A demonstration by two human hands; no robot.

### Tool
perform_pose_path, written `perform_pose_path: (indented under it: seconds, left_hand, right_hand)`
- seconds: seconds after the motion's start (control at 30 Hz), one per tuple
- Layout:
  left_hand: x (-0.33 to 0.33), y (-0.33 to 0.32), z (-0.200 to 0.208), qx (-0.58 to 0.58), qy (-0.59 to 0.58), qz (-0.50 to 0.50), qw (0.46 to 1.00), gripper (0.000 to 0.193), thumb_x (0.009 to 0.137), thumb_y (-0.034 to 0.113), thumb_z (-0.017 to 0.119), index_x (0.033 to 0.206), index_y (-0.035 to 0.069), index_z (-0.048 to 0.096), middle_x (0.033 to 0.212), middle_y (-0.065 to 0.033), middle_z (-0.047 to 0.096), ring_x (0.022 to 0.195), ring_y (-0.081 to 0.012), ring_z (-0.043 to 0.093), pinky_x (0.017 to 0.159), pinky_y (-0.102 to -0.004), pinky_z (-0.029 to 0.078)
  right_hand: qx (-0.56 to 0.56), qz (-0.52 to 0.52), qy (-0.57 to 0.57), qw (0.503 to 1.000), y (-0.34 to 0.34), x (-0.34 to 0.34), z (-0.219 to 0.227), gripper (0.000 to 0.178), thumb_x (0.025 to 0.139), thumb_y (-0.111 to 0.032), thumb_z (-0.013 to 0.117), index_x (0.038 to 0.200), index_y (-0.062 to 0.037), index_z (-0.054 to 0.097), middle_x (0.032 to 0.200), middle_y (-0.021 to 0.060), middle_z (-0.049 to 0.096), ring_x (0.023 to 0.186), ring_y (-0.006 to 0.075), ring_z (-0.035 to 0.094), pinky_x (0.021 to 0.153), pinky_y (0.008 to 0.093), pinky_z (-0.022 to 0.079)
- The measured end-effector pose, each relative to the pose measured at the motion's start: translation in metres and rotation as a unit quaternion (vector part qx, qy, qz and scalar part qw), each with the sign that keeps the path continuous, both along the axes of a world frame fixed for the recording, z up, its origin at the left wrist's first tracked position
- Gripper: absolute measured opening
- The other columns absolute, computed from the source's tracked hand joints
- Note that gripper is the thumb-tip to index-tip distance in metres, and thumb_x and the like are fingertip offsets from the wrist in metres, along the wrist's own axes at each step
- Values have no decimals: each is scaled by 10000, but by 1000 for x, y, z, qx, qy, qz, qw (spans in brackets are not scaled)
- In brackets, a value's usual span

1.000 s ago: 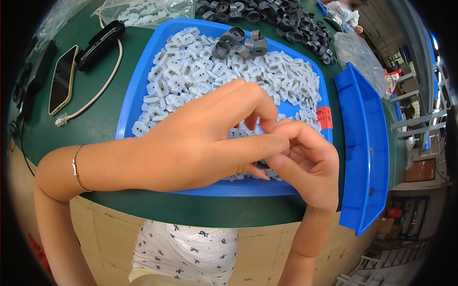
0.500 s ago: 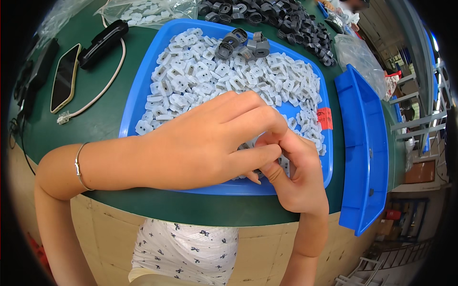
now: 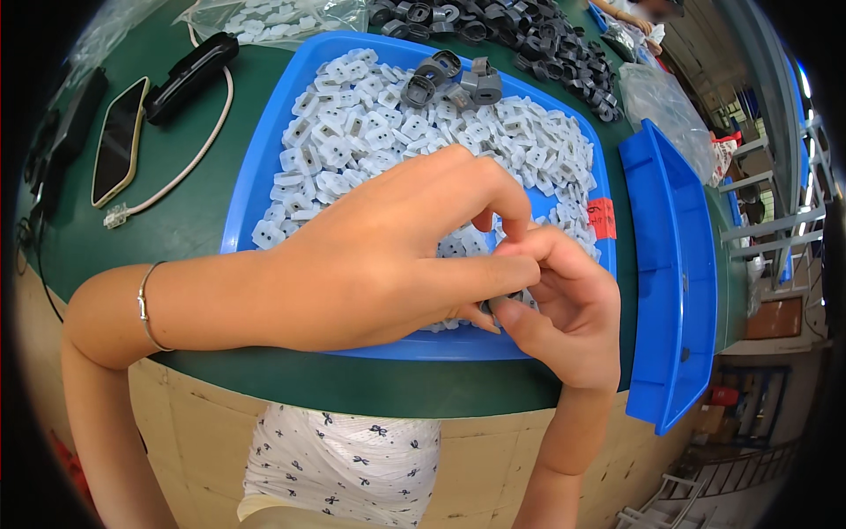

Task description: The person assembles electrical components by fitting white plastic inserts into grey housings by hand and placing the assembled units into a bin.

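Green tabletop (image 3: 291,379) is spread beneath a blue tray (image 3: 423,347) filled with small whitish pieces (image 3: 339,150), on which a few dark grey parts (image 3: 454,93) are rested near the far rim. Behind it, dark parts are heaped (image 3: 529,40); to its right, a blue bin (image 3: 670,291) is placed. Over the tray's near side, a small dark part (image 3: 486,307), mostly hidden, is pinched between the thumb and fingers of the left hand (image 3: 397,238). By the right hand (image 3: 564,304), thumb and index are brought against those fingertips; whether they are closed on the part cannot be told.
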State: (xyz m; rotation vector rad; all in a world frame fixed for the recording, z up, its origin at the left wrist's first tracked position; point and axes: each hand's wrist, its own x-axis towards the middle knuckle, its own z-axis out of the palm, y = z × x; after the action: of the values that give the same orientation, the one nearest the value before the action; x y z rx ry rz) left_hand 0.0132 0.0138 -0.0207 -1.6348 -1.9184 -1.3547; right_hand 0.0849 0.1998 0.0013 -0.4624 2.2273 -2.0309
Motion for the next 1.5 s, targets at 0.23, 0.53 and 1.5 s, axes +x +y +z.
perform_pose_path:
  seconds: [0.23, 0.53, 1.5]
  left_hand:
    - [-4, -1, 0, -2, 22, 14, 1000, 430, 647, 62, 761, 1063, 122, 672, 1004, -61, 524, 855, -205, 497, 673, -298, 424]
    - [-10, 0, 0, 21, 66, 63, 996, 356, 699, 233, 718, 1032, 112, 687, 939, -47, 543, 837, -206, 493, 678, -299, 409]
    - [-21, -7, 10, 74, -94, 148, 982, 419, 837, 81, 568, 1250, 76, 502, 1091, -90, 495, 1001, -191, 453, 826, -295, 377]
  right_hand:
    - [-37, 9, -12, 999, 1, -2, -2, 300, 792, 88, 546, 1088, 40, 539, 1032, 76, 543, 996, 137, 527, 893, 291, 426]
    - [-74, -10, 8, 997, -2, 0, -3, 356, 832, 95, 498, 1183, 44, 498, 1112, 95, 525, 1071, 162, 503, 942, 303, 400]
    - [-257, -438, 201, 837, 110, -10, -3, 248, 899, -41, 515, 1102, 101, 521, 982, 119, 588, 872, 150, 571, 775, 229, 472]
